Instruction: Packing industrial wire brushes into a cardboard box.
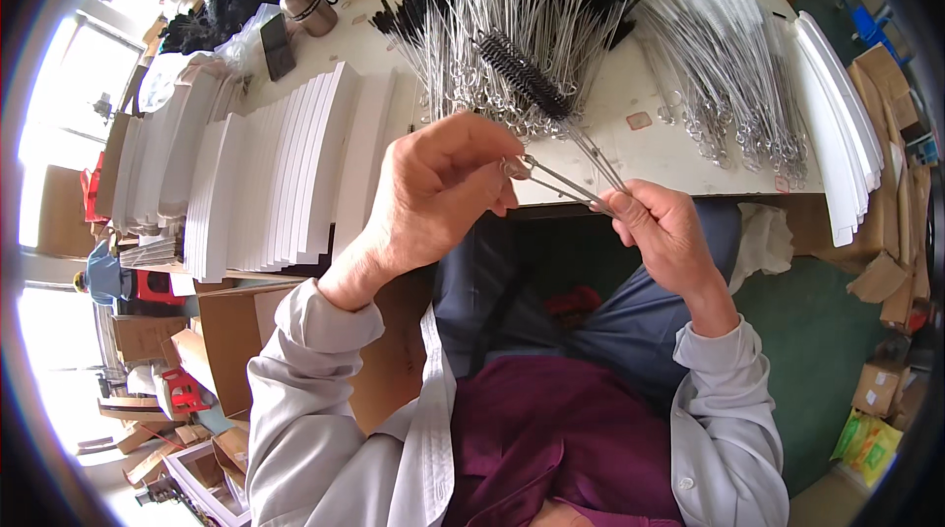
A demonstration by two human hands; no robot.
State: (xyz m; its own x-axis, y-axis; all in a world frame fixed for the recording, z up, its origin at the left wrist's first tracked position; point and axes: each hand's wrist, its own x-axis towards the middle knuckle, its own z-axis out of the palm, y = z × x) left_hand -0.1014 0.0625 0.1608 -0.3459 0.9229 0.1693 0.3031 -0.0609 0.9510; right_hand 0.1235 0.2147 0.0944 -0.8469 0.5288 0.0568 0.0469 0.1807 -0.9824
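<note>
My right hand (658, 232) is closed on thin metal wire stems, pinched between thumb and fingers above my lap at the table's front edge. From it a black-bristled wire brush (527, 76) points up and to the left, over the pile. Bare wire handles (561, 183) run from the same grip toward my left hand (443, 187). There the thumb and fingers pinch around their looped ends; exactly how many they hold cannot be made out. Beyond lies a large pile of black-bristled wire brushes (492, 45), looped ends toward me.
White-bristled wire brushes (724, 74) lie at the right of the table (600, 138), beside folded white cardboard (837, 124). Rows of white boxes (295, 168) stand at left. Behind them are a dark phone (278, 47) and a metal flask (309, 5). Cardboard boxes (236, 340) sit below left.
</note>
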